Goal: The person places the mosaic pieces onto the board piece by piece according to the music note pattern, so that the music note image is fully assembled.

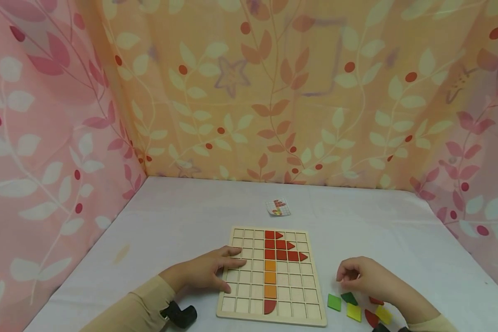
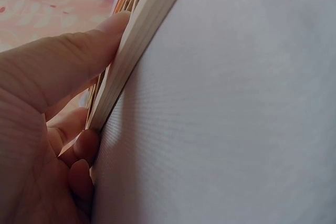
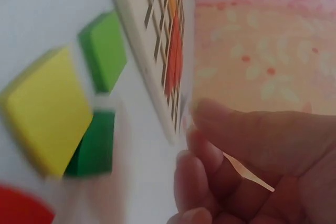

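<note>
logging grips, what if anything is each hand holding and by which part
The left hand rests on the left edge of the pale wooden grid board, without clearly gripping it; no held piece shows in the right hand.

A: What closes in the space?

B: Printed fabric on three sides. The back panel [image 1: 311, 138] is yellow-orange, with pale leaves [image 1: 217, 49] and red dots [image 1: 183, 69]; the left panel [image 1: 45, 147] and right panel [image 1: 487, 184] are pink.

A: Anything else on the back one?

B: A purplish star outline [image 1: 231, 77] and, to its right, part of a faint purple box outline [image 1: 341, 60].

A: And below?

B: A white-covered bench [image 1: 191, 207] reaching the foot of the back panel, with a faint yellowish patch [image 1: 122, 253] toward its left side.

A: The light?

B: Soft, with gentle shadows.
</note>
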A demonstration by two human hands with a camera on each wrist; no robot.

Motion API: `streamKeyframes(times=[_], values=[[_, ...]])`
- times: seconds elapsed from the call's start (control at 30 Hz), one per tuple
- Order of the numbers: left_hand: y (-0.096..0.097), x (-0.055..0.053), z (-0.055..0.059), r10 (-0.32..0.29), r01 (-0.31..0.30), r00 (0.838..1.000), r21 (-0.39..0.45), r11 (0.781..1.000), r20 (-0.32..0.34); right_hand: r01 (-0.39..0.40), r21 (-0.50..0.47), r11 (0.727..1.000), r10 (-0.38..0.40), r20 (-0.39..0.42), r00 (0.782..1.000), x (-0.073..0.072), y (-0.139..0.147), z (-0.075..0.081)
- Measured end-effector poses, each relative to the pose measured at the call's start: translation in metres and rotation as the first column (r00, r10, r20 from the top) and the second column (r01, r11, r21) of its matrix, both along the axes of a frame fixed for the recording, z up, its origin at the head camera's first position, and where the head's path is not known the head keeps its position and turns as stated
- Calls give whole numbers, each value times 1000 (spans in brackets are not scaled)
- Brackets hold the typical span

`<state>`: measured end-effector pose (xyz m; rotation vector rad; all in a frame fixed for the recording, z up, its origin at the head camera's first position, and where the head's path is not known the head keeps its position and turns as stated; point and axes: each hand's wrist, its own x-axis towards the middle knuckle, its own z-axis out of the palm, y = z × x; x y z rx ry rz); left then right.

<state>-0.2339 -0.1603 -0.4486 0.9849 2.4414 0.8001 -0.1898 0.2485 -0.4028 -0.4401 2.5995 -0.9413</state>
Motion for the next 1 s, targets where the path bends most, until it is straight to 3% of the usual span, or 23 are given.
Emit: streamKeyframes(times=[0.2, 0.63, 1.0], values=[[0, 0, 0, -11, 11, 1000, -3, 1000, -15, 72, 0, 997, -71, 114, 991, 5, 27, -5], [0, -1, -2, 2, -3, 1000, -21, 1000, -19, -58, -24, 998, 61, 196, 979, 20, 60, -13], [0, -2, -3, 2, -2, 1000, -22, 1000, -18, -124, 53, 991, 118, 109, 987, 24, 57, -21]])
